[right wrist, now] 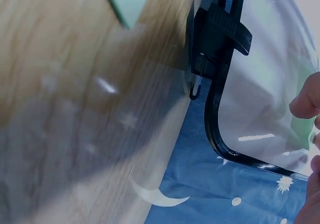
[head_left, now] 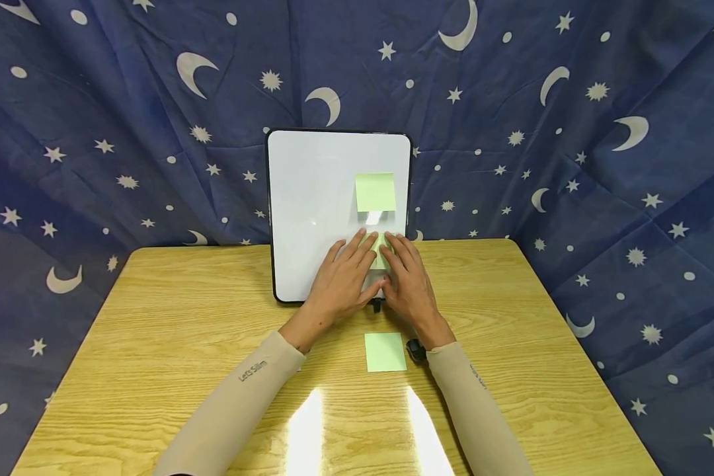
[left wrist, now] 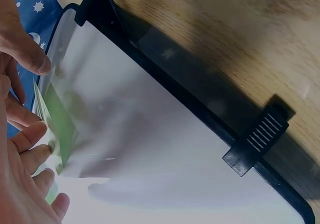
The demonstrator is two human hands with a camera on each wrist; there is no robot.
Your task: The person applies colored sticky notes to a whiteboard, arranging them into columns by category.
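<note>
A white board [head_left: 309,198] with a black frame stands upright on the table. Low on its right side is a pale green sticky note [head_left: 381,246], partly covered by fingers. My left hand [head_left: 342,281] presses on this note with extended fingers. From the other side, my right hand [head_left: 412,285] touches it with its fingertips, the two thumbs close together below. The left wrist view shows the note [left wrist: 61,119] with its lower edge standing off the board. Higher up, a second green sticky note [head_left: 375,192] sticks to the board.
A green pad of sticky notes [head_left: 385,352] lies on the wooden table [head_left: 184,330] before the board. Black clips [left wrist: 257,136] hold the board's bottom edge. A small black object [head_left: 416,350] is by the right wrist. Behind hangs a blue star-and-moon cloth [head_left: 345,59].
</note>
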